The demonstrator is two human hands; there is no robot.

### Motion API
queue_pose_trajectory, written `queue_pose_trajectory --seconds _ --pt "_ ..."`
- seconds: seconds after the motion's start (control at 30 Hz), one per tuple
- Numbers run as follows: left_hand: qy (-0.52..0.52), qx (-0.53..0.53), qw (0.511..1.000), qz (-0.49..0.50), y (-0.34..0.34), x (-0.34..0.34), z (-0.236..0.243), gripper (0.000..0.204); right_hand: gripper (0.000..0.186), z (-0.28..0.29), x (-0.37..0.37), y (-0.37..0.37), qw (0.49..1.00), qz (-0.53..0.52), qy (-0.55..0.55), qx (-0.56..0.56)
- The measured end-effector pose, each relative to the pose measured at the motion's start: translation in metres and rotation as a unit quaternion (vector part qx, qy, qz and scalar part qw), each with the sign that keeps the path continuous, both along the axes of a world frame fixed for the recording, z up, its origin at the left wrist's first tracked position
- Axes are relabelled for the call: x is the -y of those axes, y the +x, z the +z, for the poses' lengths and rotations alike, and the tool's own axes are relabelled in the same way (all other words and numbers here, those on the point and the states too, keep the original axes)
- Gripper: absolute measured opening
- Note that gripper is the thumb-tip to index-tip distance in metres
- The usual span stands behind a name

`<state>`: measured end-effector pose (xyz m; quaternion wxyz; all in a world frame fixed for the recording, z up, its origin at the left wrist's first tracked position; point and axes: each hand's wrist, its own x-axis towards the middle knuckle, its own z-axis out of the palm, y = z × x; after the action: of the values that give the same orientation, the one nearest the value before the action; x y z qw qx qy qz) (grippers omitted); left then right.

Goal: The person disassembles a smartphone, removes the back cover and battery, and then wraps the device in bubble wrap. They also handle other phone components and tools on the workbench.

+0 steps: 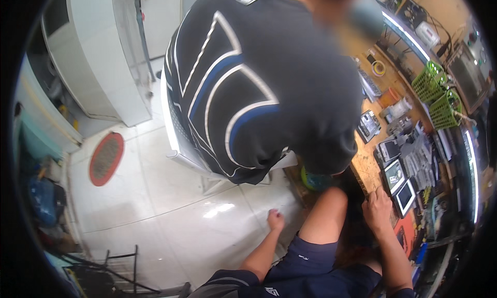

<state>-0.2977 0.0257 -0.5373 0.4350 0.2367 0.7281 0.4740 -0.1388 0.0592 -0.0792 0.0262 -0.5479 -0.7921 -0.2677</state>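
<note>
Looking down from the head view, the wearer sits beside a wooden bench (368, 175) with both forearms entering from the lower edge.

Left hand (275, 220): closed into a loose fist, thumb side up, hanging free over the white tiled floor (171, 210). It holds nothing and touches nothing; the nearest item is the wearer's own bare knee (325, 210), just to its right.

Right hand (377, 209): laid palm-down on the near edge of the bench, fingers curled over the edge. Whether anything sits under the fingers cannot be told — the palm covers that spot. Just beside the hand, to its right, lie small devices with screens (405, 196), set in a loose row running away along the bench, with darker parts and tools crowded around them.

Further along the bench: two green baskets (437, 96) near the far right, a roll of yellow tape (379, 68) on the wood, and a lit light strip (472, 174) curving along the right rim.

A second person in a dark shirt (259, 75) with white and blue stripes fills the upper centre, bent over the bench with back turned to the camera, seated on a white chair (181, 148). This person's hands are hidden.

Floor area, left: a red oval mat (106, 158) on the tiles, a white cabinet (103, 55) behind it, and blue clutter (44, 199) along the left rim.
</note>
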Motion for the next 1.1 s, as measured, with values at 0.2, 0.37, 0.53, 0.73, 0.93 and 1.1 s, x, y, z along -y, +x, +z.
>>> queue_pose_trajectory --seconds 0.2,0.37,0.53,0.73,0.93,1.1 --pt "0.116 -0.051 0.987 -0.098 -0.077 -0.031 0.111 0.014 0.008 -0.009 0.0 0.001 0.998 0.015 0.01 -0.057" --pt "0.094 -0.087 0.991 -0.032 -0.111 -0.004 0.165 0.017 0.007 -0.014 -0.003 -0.002 0.993 0.025 0.017 -0.113" --pt "0.059 0.065 0.994 0.059 -0.096 0.017 0.178 0.019 0.008 -0.012 0.002 0.0 0.983 0.044 -0.003 -0.178" --pt "0.134 -0.076 0.984 0.087 -0.08 0.018 0.211 0.021 0.016 -0.008 0.007 0.0 0.96 0.086 -0.02 -0.265" --pt "0.139 -0.249 0.956 -0.069 -0.071 0.026 0.232 0.016 0.029 -0.03 0.051 -0.004 0.845 0.305 -0.039 -0.438" --pt "0.155 -0.285 0.943 -0.074 -0.068 0.021 0.236 0.015 0.024 -0.129 0.124 0.04 0.8 0.244 -0.282 -0.47"
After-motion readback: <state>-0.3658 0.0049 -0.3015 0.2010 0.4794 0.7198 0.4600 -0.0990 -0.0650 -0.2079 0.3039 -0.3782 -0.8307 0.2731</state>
